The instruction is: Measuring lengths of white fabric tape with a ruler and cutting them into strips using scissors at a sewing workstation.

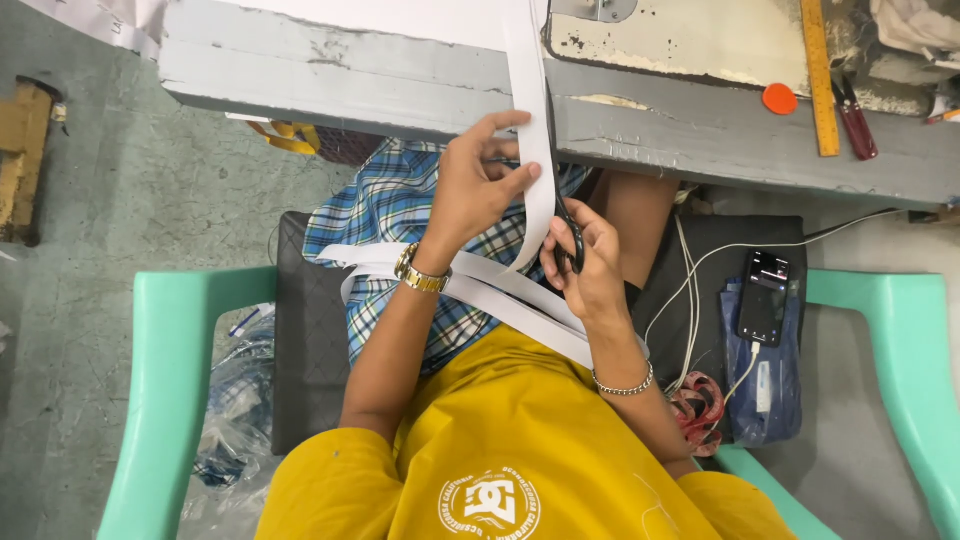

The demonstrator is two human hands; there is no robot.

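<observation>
White strip [528, 110] of flat, smooth, even-width fabric runs from the grey tabletop [400, 95] down over its front edge into the person's lap, its long axis nearly upright in the head view and leaning slightly to the right as it descends. More of the same band lies looped across the checked blue cloth [390, 205] on the lap, slanting from upper left to lower right. The left hand [470, 185] has its grip closed on the strip, thumb and fingers pinching it just below the tabletop edge. The right hand [585, 255] has its grip closed on black scissors [565, 225], whose blades point upward along the right edge of the strip, touching it.
</observation>
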